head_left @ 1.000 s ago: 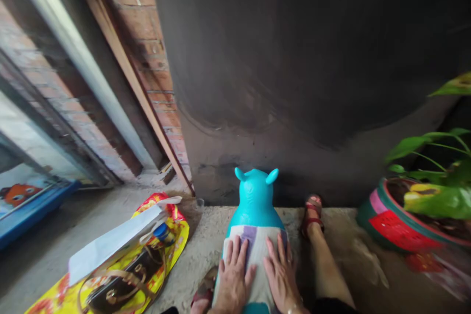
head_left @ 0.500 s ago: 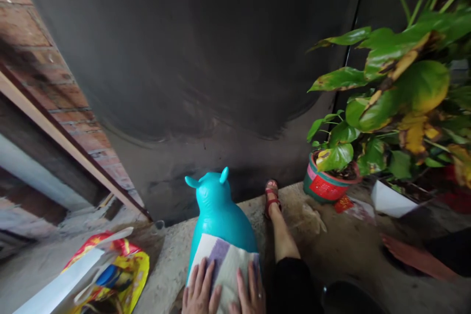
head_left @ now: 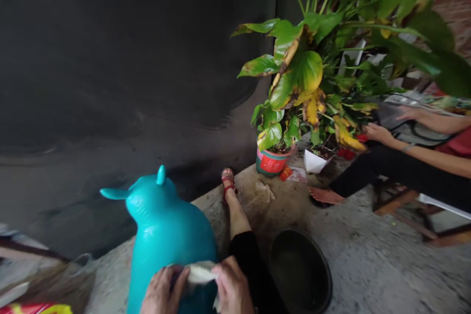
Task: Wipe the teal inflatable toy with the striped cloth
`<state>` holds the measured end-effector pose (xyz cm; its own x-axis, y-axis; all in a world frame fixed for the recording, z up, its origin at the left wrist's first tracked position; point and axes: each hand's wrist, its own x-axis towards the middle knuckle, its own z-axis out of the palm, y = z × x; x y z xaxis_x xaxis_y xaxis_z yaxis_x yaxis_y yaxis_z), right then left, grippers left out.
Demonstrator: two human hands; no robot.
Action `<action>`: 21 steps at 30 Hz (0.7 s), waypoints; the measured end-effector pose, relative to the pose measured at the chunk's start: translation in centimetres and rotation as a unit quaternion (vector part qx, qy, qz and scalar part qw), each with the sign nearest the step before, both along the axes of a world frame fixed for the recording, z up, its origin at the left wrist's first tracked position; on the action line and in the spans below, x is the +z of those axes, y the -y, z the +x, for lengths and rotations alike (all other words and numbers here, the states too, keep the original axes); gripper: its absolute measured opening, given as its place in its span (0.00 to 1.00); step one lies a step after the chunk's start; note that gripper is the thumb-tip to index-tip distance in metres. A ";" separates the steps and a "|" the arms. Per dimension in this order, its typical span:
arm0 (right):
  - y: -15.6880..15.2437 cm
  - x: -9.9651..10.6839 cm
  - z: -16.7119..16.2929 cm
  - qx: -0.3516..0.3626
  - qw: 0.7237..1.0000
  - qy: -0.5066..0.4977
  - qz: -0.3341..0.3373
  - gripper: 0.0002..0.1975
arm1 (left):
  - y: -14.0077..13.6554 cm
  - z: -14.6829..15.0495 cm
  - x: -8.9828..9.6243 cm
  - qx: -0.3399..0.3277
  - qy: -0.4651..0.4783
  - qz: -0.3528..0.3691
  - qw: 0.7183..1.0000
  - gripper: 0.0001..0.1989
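Observation:
A teal inflatable animal toy (head_left: 172, 225) with two ears stands between my legs. Over its back, a pale cloth (head_left: 200, 273) is bunched and stretched between my hands. My left hand (head_left: 162, 290) is closed on the cloth's left end. On the other end, the fingers of my right hand (head_left: 233, 287) pinch it, and a bit hangs below them. The lower parts of both hands run out of the bottom of the view.
A dark round basin (head_left: 301, 270) stands right of my leg. Beyond are a potted plant (head_left: 273, 162) and a white planter (head_left: 317, 161). Another person (head_left: 405, 171) sits at the right. A dark panel (head_left: 128, 68) rises ahead; a red and yellow bag (head_left: 40, 309) lies lower left.
The cloth lay spread on the toy under my flat hands; now both hands grip it, bunched and lifted. My view has swung right, showing the basin and the seated person.

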<state>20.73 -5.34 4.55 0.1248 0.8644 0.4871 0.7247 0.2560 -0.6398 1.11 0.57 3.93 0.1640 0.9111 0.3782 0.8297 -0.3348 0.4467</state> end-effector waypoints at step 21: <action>10.0 -12.9 25.6 -0.166 0.851 0.167 -0.470 0.32 | 2.0 26.7 -2.9 -0.278 -0.005 -0.303 0.912 0.19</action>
<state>46.30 -15.33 -8.31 0.4284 0.8356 -0.3437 0.8386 -0.5094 -0.1930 27.77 -1.43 1.01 0.6648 0.7274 -0.1701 0.6118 -0.3995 0.6827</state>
